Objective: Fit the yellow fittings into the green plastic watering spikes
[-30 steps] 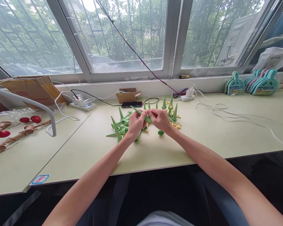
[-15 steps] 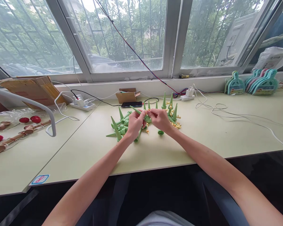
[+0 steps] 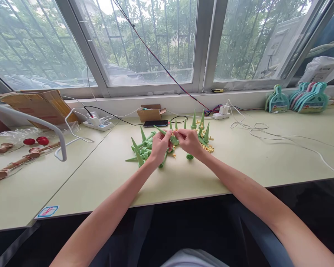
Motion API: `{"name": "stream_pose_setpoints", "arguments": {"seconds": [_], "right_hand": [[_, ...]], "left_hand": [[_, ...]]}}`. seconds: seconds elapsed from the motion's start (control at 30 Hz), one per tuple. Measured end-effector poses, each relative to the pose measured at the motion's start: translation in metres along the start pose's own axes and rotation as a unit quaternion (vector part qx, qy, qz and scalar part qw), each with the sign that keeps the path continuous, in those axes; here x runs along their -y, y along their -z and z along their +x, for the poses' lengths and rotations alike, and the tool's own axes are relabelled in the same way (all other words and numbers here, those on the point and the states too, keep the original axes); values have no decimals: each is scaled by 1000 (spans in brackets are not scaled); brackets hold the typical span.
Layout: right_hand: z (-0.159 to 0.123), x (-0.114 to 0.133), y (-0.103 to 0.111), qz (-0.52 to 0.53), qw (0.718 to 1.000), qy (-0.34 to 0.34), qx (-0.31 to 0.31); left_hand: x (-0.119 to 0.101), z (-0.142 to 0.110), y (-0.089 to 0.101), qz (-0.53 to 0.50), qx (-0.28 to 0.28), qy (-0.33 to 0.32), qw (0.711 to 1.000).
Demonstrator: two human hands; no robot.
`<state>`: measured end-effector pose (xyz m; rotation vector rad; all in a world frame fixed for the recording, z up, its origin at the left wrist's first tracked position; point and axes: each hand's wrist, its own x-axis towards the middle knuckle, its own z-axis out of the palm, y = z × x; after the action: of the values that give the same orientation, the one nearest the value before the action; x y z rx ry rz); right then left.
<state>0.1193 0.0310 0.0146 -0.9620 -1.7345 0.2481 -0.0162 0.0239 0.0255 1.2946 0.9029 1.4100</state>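
Note:
My left hand [image 3: 160,145] is closed around a green plastic cone [image 3: 160,129], whose pointed tip sticks out to the upper left. Fingertips of my right hand [image 3: 188,140] pinch a small yellow plastic piece [image 3: 175,131] against the cone's wide end; the fingers partly hide it. Left of and under my left hand lies a heap of green cones [image 3: 144,151]. Beyond my right hand several green cones [image 3: 202,128] stand upright with yellow pieces on them, beside a pile of loose yellow pieces [image 3: 209,148]. A round green cap [image 3: 189,157] lies below my right wrist.
Behind the heap are a black phone [image 3: 156,123] and a small cardboard box [image 3: 150,113]. Wooden kendama toys [image 3: 22,161] and a white metal bar [image 3: 44,120] are at left. White cables [image 3: 263,129] trail across the table's right side, near teal plastic paddles [image 3: 311,98].
My hands stay almost in place, fingers shifting very slightly. At the left edge another person's hand and a red ball have gone out of view; a hand at the right edge has also left.

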Motion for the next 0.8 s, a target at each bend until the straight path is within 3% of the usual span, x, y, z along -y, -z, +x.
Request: {"name": "stream_pose_setpoints", "arguments": {"seconds": [0.13,0.37,0.47,0.7,0.8], "right_hand": [[0,-1,0,4,1000,1,7],[0,0,1,-13,1000,-2,4],[0,1,1,-18,1000,-6,3],[0,-1,0,-4,1000,4,4],[0,-2,-1,-4,1000,1,5]], "left_hand": [[-1,0,0,-46,8,52,998],[0,-2,0,46,4,-59,997],[0,-3,0,61,9,-74,995],[1,0,0,-58,16,58,997],[1,1,1,-81,22,83,993]]}}
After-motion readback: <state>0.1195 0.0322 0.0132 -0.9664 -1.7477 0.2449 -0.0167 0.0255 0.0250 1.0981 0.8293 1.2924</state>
